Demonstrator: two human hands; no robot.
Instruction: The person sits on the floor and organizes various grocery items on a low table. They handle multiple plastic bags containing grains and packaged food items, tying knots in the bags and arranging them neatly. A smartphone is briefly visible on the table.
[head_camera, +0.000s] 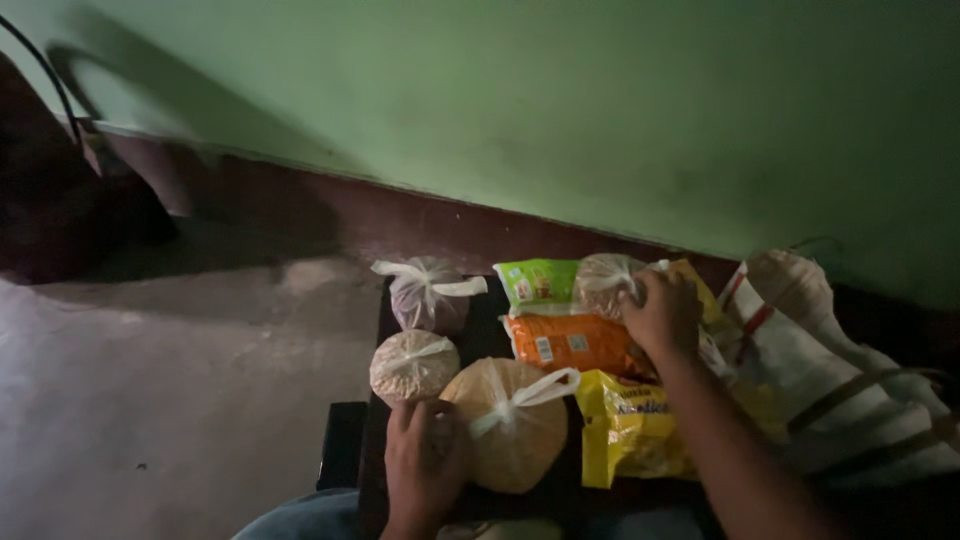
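My left hand (424, 458) rests on the dark board (372, 440) beside a large knotted clear bag of tan grain (508, 425), its fingers touching that bag. A smaller knotted grain bag (411, 365) lies just above this hand. My right hand (662, 313) lies fingers-down on a knotted clear bag (600, 278) and the packets at the back right. Under it sit an orange packet (568, 343), a green packet (538, 282) and a yellow packet (628, 428). Whether the right hand grips anything cannot be told.
Another tied clear bag of dark grain (428, 292) sits at the board's far left. A large white woven sack (810, 350) lies to the right. A green wall (560, 110) with a dark red base band runs behind. Bare concrete floor (170, 400) spreads left.
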